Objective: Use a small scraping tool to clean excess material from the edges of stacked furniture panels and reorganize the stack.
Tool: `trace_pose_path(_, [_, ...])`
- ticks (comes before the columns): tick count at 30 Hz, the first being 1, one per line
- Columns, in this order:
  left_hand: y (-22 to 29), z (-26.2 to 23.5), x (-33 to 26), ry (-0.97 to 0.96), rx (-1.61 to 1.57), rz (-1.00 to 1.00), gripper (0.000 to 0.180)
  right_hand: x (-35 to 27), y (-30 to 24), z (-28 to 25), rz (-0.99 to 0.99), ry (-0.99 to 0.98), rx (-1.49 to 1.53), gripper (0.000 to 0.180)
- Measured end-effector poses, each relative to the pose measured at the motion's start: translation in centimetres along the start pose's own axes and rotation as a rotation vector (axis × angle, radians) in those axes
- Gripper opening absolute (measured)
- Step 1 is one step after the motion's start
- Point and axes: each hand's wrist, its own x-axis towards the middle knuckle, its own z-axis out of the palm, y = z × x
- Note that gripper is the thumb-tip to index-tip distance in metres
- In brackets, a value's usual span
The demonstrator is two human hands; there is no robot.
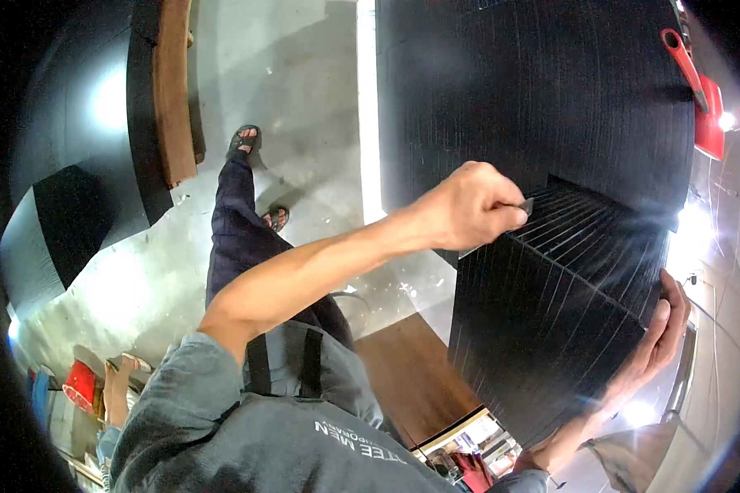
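Note:
A black wood-grain board (543, 329) stands in front of me on the right, with a pale line along its upper edge. Just beyond it spreads a larger black wood-grain surface (518, 99); between the two is a streaked, shiny black strip (600, 238). My left hand (481, 209) reaches across above the board's left corner. Its fingers are closed in a pinch on a small dark flat piece (528, 205), mostly hidden by the fingers. My right hand (662, 329) grips the board's right edge, fingers bent over it.
A red object with a tubular handle (703, 107) lies at the far right edge. Below the board stands a brown wooden panel (411, 370). More black boards (82, 189) and a brown board edge (173, 90) are at left. A red container (80, 386) stands lower left, beside another person's leg.

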Motion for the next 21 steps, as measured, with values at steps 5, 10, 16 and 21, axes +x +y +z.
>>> trace_pose_path(5, [-7.5, -0.1, -5.5, 0.234, 0.022, -0.41, 0.023, -0.1, -1.5, -0.2, 0.047, 0.001, 0.024, 0.042])
trace_pose_path(10, [-4.5, 1.2, -4.7, 0.56, 0.048, -0.24, 0.018, 0.1, -0.3, 0.0, 0.008, 0.015, 0.023, 0.041])
trace_pose_path(16, [-4.6, 1.8, -3.9, 0.516, 0.14, -0.281, 0.02, 0.5, -1.1, -0.3, 0.04, 0.054, 0.017, 0.044])
trace_pose_path(21, [-5.9, -1.0, -7.6, 0.622, 0.121, -0.39, 0.026, 0.8, -1.2, -0.3, 0.015, 0.012, 0.062, 0.031])
